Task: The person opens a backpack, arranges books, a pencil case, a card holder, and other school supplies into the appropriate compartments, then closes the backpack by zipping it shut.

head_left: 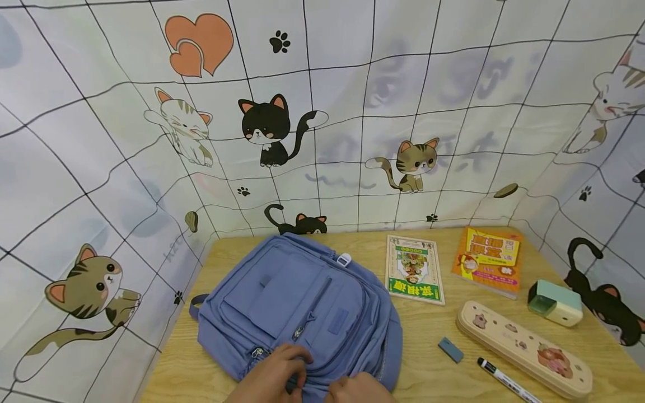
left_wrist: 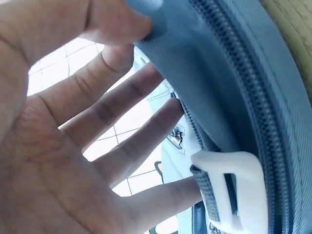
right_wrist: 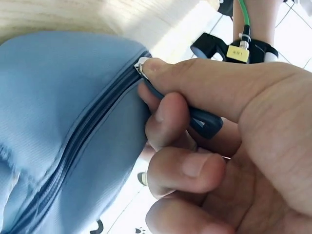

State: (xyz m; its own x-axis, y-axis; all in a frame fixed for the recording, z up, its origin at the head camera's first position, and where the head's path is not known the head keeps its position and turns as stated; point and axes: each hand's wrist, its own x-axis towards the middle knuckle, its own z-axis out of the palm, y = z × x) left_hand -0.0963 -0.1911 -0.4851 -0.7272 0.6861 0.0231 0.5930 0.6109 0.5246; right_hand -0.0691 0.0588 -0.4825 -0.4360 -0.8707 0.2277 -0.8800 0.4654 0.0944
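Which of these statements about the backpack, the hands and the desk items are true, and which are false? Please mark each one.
1. The right hand pinches a zipper pull of the blue backpack. True.
2. The left hand holds the black marker. False: the marker lies on the wooden desk, untouched; the left hand is at the backpack fabric.
3. Two books lie behind the pencil case. True: the green book and the orange book.
4. The backpack stands upright. False: it lies flat on the desk.
5. The blue eraser sits inside the pencil case. False: it lies on the desk beside it.
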